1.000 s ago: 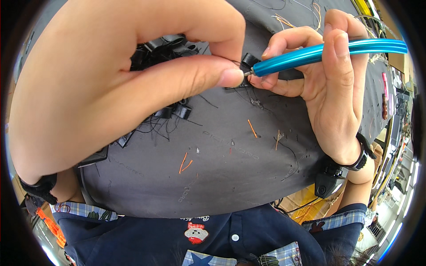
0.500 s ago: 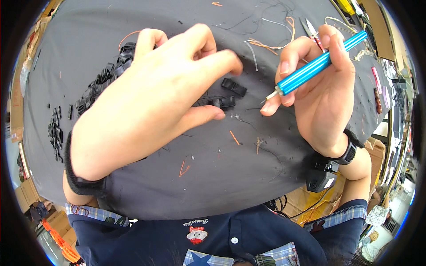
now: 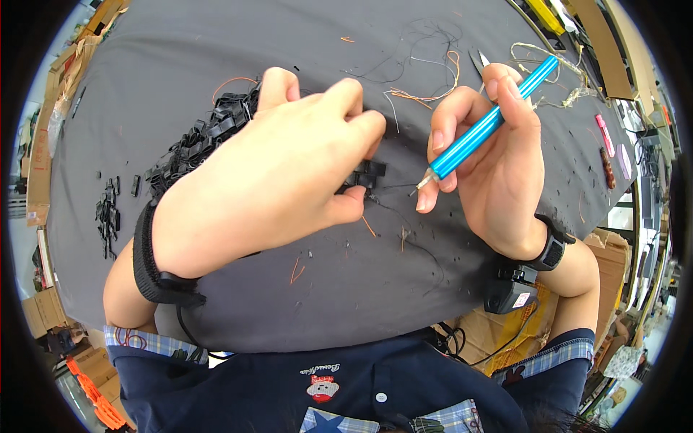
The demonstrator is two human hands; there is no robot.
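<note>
In my right hand (image 3: pixel 498 155) I hold a shiny blue pen-shaped tool (image 3: pixel 469 137) with a thin pointed metal tip. The tip points down and left, toward my other hand. My left hand (image 3: pixel 289 159) has its thumb and forefinger closed on a small black looped piece (image 3: pixel 369 173), partly hidden by the fingers. A thin dark thread (image 3: pixel 397 187) lies between that piece and the tool tip. Behind my left hand spreads a pile of similar black pieces (image 3: pixel 198 148).
Smaller black bits (image 3: pixel 108 216) lie at the left of the dark cloth-covered table (image 3: pixel 346 303). Scissors (image 3: pixel 478 61), orange and white threads (image 3: pixel 426 95), a pink pen (image 3: pixel 605 135) and a brown-handled tool (image 3: pixel 607 168) lie on the far and right side.
My left hand has come down and its finger and thumb have closed on a black piece. The blue tool has shifted left and stands steeper.
</note>
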